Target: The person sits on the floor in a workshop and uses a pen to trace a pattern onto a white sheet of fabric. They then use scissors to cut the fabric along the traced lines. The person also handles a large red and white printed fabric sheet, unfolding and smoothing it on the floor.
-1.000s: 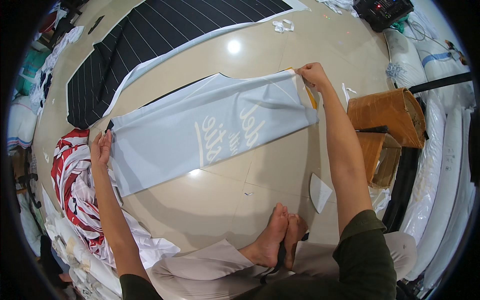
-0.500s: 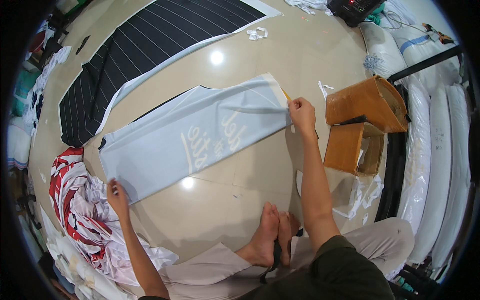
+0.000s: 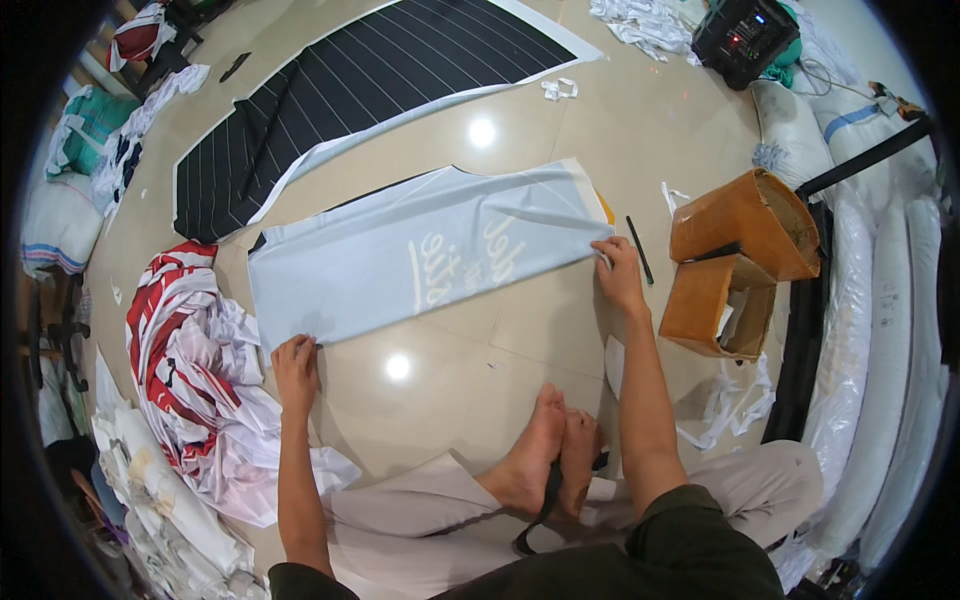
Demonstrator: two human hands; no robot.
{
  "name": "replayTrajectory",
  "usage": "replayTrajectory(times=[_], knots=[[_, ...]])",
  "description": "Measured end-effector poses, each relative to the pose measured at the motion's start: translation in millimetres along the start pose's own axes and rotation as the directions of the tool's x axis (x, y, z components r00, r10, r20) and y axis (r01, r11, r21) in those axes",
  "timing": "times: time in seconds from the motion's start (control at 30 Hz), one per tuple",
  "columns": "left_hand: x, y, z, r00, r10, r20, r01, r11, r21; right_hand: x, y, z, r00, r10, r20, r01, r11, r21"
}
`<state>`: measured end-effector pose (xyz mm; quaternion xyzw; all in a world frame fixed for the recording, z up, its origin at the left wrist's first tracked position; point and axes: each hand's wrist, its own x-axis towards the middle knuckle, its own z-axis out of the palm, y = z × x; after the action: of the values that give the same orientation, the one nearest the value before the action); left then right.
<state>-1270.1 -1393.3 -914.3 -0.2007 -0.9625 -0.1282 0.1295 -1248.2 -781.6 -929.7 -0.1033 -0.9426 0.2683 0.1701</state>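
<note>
A folded piece of light blue fabric point(image 3: 370, 265) with pale lettering showing through in reverse lies across the floor before me. At its near left edge my left hand point(image 3: 296, 370) has its fingers bent together on the cloth. My right hand point(image 3: 620, 275) pinches the near right corner. Dark fabric peeks out along the far edge, and a bit of yellow shows at the right end. A thin black stick, perhaps a pen point(image 3: 640, 250), lies just right of the cloth.
Black striped fabric point(image 3: 380, 80) is spread beyond. A red and white cloth heap point(image 3: 180, 350) lies left. Two brown cardboard boxes point(image 3: 715, 300) stand right, near wrapped rolls point(image 3: 885, 350) and white scraps point(image 3: 725, 405). A black speaker-like device point(image 3: 745, 40) sits far right. My bare feet point(image 3: 540, 455) are close.
The view has shifted. My left hand has moved right along the near edge, and my right hand has come lower on the right corner. The black stick beside it is now uncovered.
</note>
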Motion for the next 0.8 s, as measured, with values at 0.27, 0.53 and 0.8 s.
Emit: replayTrajectory(times=[0.27,0.53,0.8], knots=[[-1.5,-2.2,-4.3,0.998,0.019,-0.065,-0.019,1.000,-0.004,1.7,5.1,-27.0,0.963,-0.269,-0.030,0.255,0.938,-0.235],[-12.9,8.1,-14.6,0.998,0.065,0.025,-0.066,0.997,0.049,-2.8,22.5,-48.8,0.892,-0.408,0.195,0.453,0.803,-0.388],[-23.8,13.6,-10.2,0.996,0.049,0.069,-0.055,0.994,0.093,-8.9,36.3,-63.3,0.817,-0.469,0.335,0.576,0.640,-0.508]])
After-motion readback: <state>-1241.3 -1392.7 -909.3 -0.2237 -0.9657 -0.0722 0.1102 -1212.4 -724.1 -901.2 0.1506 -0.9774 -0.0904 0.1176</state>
